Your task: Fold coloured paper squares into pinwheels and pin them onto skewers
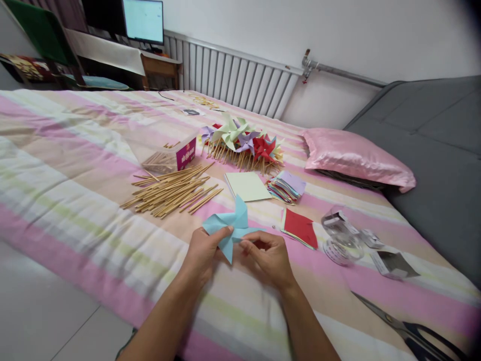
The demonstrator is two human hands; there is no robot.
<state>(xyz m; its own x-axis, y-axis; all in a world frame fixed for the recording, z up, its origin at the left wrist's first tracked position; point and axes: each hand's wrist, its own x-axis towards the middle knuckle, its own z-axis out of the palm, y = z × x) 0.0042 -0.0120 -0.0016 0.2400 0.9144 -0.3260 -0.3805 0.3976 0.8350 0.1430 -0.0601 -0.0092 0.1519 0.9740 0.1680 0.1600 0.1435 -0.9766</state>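
From the head camera, both hands meet over a striped bed [75,165], and between them is a light blue paper pinwheel [232,225], taken here as the landmark. The left hand [205,253] pinches the pinwheel's left blade between thumb and fingertips, fingers narrowed on the paper. The right hand [268,258] is curled narrow just right of the pinwheel's centre, its fingertips touching the folded middle; whether it grips something small there cannot be told. The pinwheel's blades are already folded into shape, and no stick shows on it.

Beyond the pinwheel and to its left lies a loose pile of wooden sticks [171,193], with a clear box [169,155] holding more sticks just behind that pile. Straight beyond the pinwheel rests a pale green paper square [248,185], and next to it on the right a stack of mixed coloured paper squares [287,186]. Farther back sits a heap of finished pinwheels [244,143] on sticks, in green, purple, red and blue. Just right of the pinwheel lies a red paper square [300,228]; farther right are a clear plastic container [341,235] and a small opened carton [393,263]. Scissors [417,333] lie well to the lower right.

Judging by the finished heap, a good many pinwheels are made, while the sticks and paper left suggest many more to go; the blue one seems folded but not mounted.
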